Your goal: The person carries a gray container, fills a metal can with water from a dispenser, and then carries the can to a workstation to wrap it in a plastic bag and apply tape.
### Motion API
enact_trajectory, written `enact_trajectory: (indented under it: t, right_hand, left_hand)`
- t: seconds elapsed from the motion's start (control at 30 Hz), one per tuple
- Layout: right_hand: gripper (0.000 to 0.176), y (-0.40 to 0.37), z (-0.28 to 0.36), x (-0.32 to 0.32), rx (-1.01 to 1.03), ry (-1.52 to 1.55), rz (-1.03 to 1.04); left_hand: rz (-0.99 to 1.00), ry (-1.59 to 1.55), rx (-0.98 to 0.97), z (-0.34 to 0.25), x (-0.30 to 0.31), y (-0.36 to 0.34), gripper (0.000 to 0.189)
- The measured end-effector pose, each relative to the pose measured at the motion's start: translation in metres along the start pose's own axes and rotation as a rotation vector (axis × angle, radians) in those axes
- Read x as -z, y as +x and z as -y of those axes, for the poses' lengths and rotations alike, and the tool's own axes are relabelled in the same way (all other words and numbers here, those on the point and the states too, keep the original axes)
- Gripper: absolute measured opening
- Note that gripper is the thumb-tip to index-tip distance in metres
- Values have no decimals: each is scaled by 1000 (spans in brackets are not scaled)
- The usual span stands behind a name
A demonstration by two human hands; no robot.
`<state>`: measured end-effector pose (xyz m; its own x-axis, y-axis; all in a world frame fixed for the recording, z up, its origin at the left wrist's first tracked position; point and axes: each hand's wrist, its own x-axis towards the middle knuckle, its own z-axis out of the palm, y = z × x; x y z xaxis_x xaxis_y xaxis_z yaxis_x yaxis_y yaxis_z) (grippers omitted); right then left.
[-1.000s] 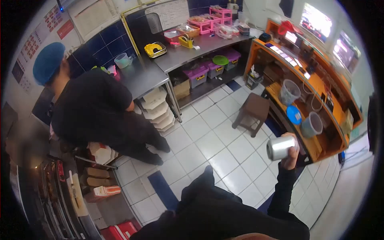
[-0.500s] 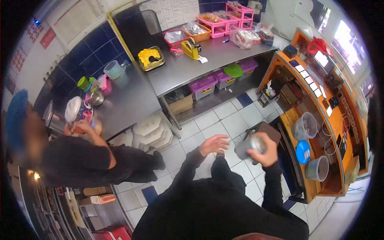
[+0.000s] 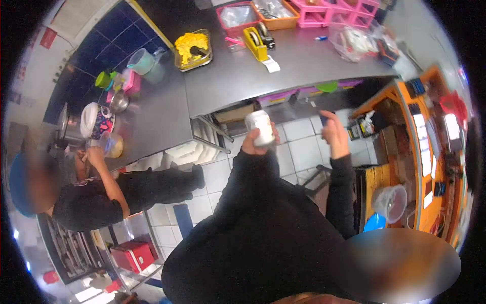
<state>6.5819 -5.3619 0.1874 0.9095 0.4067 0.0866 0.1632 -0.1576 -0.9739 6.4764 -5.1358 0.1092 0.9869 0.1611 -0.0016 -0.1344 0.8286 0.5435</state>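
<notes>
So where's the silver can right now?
Head view, just left of centre: the silver can is in the left hand, raised before the front edge of the steel counter, with the right hand beside it.

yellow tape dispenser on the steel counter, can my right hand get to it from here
Probably yes. The right hand is raised and looks empty, and the steel counter between it and the yellow tape dispenser looks bare. The left hand holds the metal can.

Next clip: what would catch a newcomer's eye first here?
The silver can held up in the left hand, mid-frame before the steel counter. The right hand is up beside it, open and empty. At left, a co-worker in black works at the counter.
</notes>
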Motion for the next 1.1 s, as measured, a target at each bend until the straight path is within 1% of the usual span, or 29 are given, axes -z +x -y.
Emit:
enact_trajectory:
  t: [0.03, 0.07, 0.1, 0.13, 0.2, 0.23, 0.27, 0.3, 0.33, 0.37, 0.4, 0.43, 0.47, 0.5, 0.53, 0.57, 0.6, 0.63, 0.67, 0.73, 0.77, 0.8, 0.83, 0.87, 0.93, 0.97, 1.0, 1.07, 1.1]
  right_hand:
    - [39, 15, -25, 16, -51, 5, 1]
    - [42, 28, -48, 32, -140, 12, -7]
    - [45, 37, -74, 45, -225, 32, -46]
    - [47, 47, -111, 63, -247, 38, -60]
    - [47, 57, -149, 92, -398, 9, -126]
    - [47, 62, -173, 108, -445, -26, -161]
    - [48, 64, -206, 129, -538, -19, -221]
    - [51, 70, -203, 137, -589, 7, -301]
    - [53, 72, -239, 163, -578, 69, -287]
    - [54, 88, -226, 169, -629, 47, -327]
    - [55, 101, -206, 170, -686, 25, -371]
    - [55, 120, -207, 179, -692, 17, -377]
    - [54, 136, -210, 181, -635, -5, -397]
    - [54, 146, -215, 179, -583, -21, -414]
    - [54, 167, -225, 179, -588, -14, -415]
    - [52, 188, -235, 184, -613, -14, -365]
    - [49, 212, -240, 193, -637, -22, -312]
    - [44, 237, -233, 190, -618, 26, -244]
    - [41, 260, -232, 188, -576, -33, -204]
    - [40, 309, -229, 182, -519, -19, -91]
    - [39, 332, -232, 179, -476, -32, -31]
    - [39, 357, -232, 178, -430, -50, 39]
    - [39, 379, -230, 178, -433, -56, 70]
    - [37, 400, -222, 176, -417, -12, 154]
    - [34, 436, -208, 170, -384, 46, 259]
    - [32, 455, -202, 169, -371, 18, 362]
    - [30, 471, -201, 170, -366, -11, 464]
    - [31, 488, -211, 163, -335, 30, 526]
    - [31, 498, -207, 156, -328, -4, 573]
  left_hand:
    - [-83, -89, -4, -8, 13, 18, 62]
    - [-110, -136, -6, -16, 27, 39, 62]
    - [-154, 112, -11, -20, 50, 61, 63]
    - [-191, 360, -17, -25, 69, 89, 64]
    - [-81, 287, -39, -40, 80, 131, 62]
    - [-23, -235, -44, -55, 48, 143, 55]
    - [-119, -179, -133, -67, 43, 164, 59]
    - [-184, 287, -130, -77, 53, 192, 59]
    - [-251, 749, -123, -84, 62, 221, 59]
    - [-101, 406, -120, -83, 62, 242, 54]
    - [24, -16, -175, -80, 64, 265, 53]
    - [-175, 118, -287, -89, 68, 290, 58]
    - [-377, 266, -384, -105, 61, 305, 63]
    - [-384, 279, -362, -116, 57, 312, 63]
    - [-197, 360, -342, -126, 53, 325, 65]
    - [-12, 429, -325, -134, 49, 337, 67]
    - [-39, 476, -435, -147, 43, 343, 65]
    - [-199, 335, -541, -161, 24, 349, 65]
    - [-286, 408, -585, -166, 12, 352, 65]
    - [-46, 760, -478, -165, 10, 353, 62]
    - [9, 681, -502, -162, 20, 350, 63]
    - [56, 599, -534, -156, 3, 352, 64]
    - [-148, 397, -788, -140, -21, 349, 67]
    - [-171, 408, -798, -124, -23, 341, 67]
    - [-204, 631, -706, -99, -20, 334, 70]
    - [-157, 595, -772, -89, -32, 336, 67]
    - [-354, 435, -960, -77, -30, 334, 65]
    - [-552, 542, -976, -68, -33, 319, 66]
    - [-417, 612, -836, -62, -44, 312, 66]
